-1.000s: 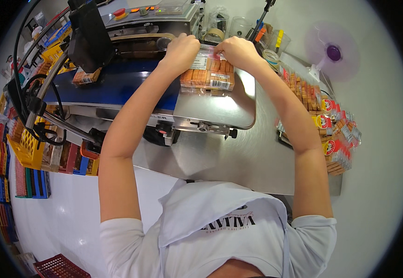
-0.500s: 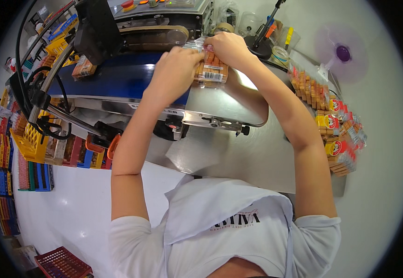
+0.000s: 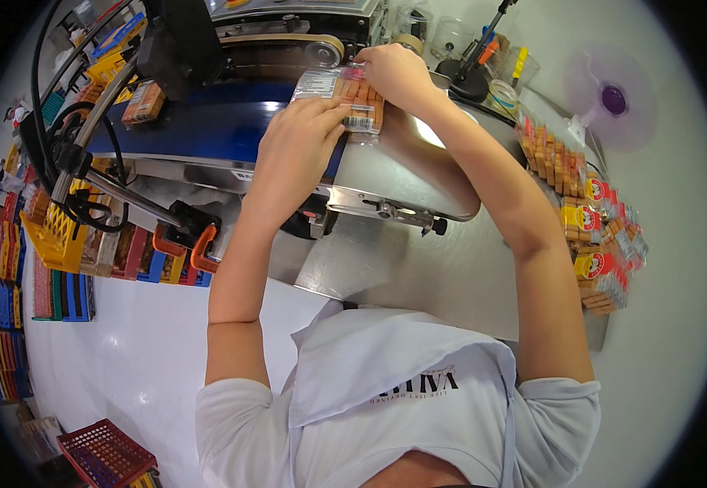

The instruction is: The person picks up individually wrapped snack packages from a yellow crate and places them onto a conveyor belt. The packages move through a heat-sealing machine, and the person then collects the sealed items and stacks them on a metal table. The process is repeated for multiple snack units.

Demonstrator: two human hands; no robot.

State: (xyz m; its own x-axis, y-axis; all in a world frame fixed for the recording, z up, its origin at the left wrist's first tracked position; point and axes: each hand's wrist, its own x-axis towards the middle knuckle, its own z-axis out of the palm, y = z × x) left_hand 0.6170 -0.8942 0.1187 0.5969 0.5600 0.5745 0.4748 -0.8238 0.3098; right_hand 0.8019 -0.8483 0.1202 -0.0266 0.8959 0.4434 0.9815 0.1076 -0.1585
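I see the pack (image 3: 360, 94) at the upper centre of the frame, across the join of blue belt (image 3: 231, 130) and steel plate (image 3: 406, 171). The right hand (image 3: 397, 76) looks pinched on its upper edge; the left hand (image 3: 300, 148) lays fingers on its lower left, though I cannot tell whether they grip. I judge this as lining up for the sealer (image 3: 284, 46); the next move calls for keeping that edge flat.

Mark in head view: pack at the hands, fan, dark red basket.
Pack (image 3: 349, 88): head view, visible middle of its upper face.
Fan (image 3: 614, 99): head view, purple hub.
Dark red basket (image 3: 108, 454): head view, perforated mesh.
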